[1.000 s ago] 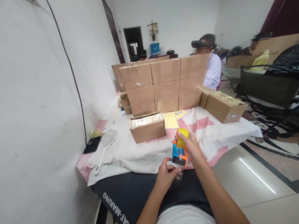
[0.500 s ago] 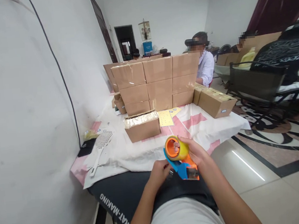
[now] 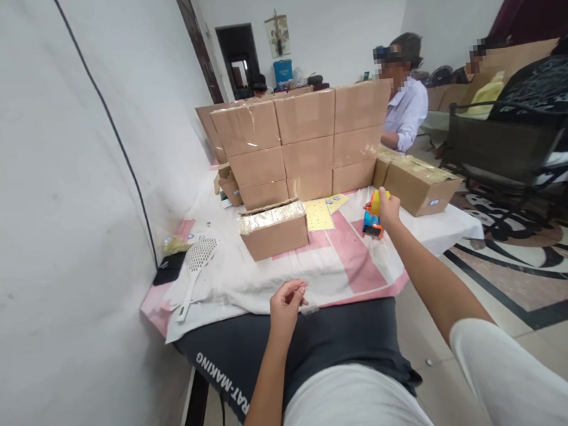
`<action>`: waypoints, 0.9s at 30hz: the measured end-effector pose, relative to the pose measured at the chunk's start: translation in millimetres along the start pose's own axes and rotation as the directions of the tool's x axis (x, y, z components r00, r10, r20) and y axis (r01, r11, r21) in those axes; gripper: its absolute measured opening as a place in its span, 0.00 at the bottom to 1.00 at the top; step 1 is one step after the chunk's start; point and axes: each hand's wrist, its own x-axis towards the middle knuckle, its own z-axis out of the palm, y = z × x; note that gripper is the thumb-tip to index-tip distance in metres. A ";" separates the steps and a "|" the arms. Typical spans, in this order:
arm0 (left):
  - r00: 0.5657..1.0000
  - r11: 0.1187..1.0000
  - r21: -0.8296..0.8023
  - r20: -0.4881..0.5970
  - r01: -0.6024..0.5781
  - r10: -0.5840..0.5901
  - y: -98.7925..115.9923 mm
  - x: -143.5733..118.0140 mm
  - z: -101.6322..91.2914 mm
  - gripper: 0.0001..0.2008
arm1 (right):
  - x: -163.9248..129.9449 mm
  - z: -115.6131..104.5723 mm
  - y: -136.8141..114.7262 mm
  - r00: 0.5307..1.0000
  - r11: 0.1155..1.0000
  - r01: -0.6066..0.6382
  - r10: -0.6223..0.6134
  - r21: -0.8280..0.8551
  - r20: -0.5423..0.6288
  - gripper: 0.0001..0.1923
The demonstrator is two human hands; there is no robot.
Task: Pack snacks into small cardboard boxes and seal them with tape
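Reaching out toward the middle right of the frame, the right hand (image 3: 388, 208) is wrapped around a tape dispenser (image 3: 373, 218), orange and blue with a yellow roll, holding it right at the white and pink tablecloth (image 3: 353, 260), just left of the lone carton (image 3: 419, 186) at the table's right edge; can't really tell if it's touching the cloth. The left hand (image 3: 285, 303) sits low in the centre at the near table edge, fingers curled in with thumb and fingertips pinched together, a small bit of something just beside them, too tiny to make out. Further back there's a wall of stacked cardboard boxes (image 3: 302, 141), one taped box (image 3: 273, 229) in front of it, and a yellow sheet (image 3: 318, 214) next to that. A white slotted spatula (image 3: 196, 271) lies at the left.
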 end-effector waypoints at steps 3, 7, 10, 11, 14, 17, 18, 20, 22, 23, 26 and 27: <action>0.999 1.000 -0.005 -0.032 -0.015 0.015 4.7 6.3 -4.6 0.19 | 25.3 4.1 6.6 0.998 0.992 0.014 -0.020 -0.123 -0.051 0.21; 0.998 1.000 0.013 -0.055 -0.025 0.025 19.4 14.5 -15.0 0.18 | 37.4 4.0 4.8 0.973 0.942 0.100 -0.160 -0.320 -0.166 0.20; 0.995 0.998 0.025 -0.080 -0.060 0.061 34.0 19.7 -20.8 0.17 | 19.3 1.0 -0.8 0.932 0.887 0.200 -0.304 -0.417 -0.200 0.17; 0.992 0.996 0.022 -0.091 -0.084 0.085 38.5 20.8 -21.4 0.17 | 3.8 -0.5 -2.5 0.921 0.868 0.248 -0.349 -0.431 -0.172 0.16; 0.981 0.987 0.008 -0.108 -0.162 0.162 50.2 19.1 -19.0 0.16 | -73.6 -4.5 -3.8 0.905 0.862 0.423 -0.387 -0.281 0.174 0.13; 0.978 0.980 0.000 -0.073 -0.198 0.197 59.2 9.5 -12.2 0.13 | -174.2 -1.2 0.4 0.754 0.897 0.434 -0.311 -0.083 0.578 0.21; 0.978 0.980 -0.002 -0.054 -0.200 0.199 61.6 5.4 -10.0 0.13 | -205.1 2.3 1.5 0.662 0.932 0.363 -0.244 -0.019 0.708 0.22; 0.980 0.980 -0.008 -0.020 -0.199 0.199 65.4 -2.3 -6.8 0.13 | -254.9 11.9 0.8 0.507 0.970 0.243 -0.141 0.016 0.850 0.22; 0.981 0.981 -0.017 -0.003 -0.194 0.194 68.6 -7.2 -6.7 0.13 | -286.2 22.6 -3.1 0.454 0.983 0.183 -0.057 -0.031 0.889 0.21; 0.982 0.981 -0.019 -0.007 -0.191 0.191 70.4 -8.0 -8.2 0.13 | -295.8 27.7 -5.4 0.455 0.984 0.168 -0.028 -0.055 0.890 0.21; 0.977 0.979 0.026 -0.062 -0.201 0.202 78.5 -1.6 -19.2 0.13 | -308.9 41.4 -9.6 0.433 0.993 0.109 -0.005 -0.046 0.901 0.25; 0.972 0.975 0.058 -0.085 -0.213 0.217 82.3 3.7 -24.7 0.14 | -310.1 46.4 -9.6 0.419 0.997 0.074 -0.010 -0.024 0.908 0.27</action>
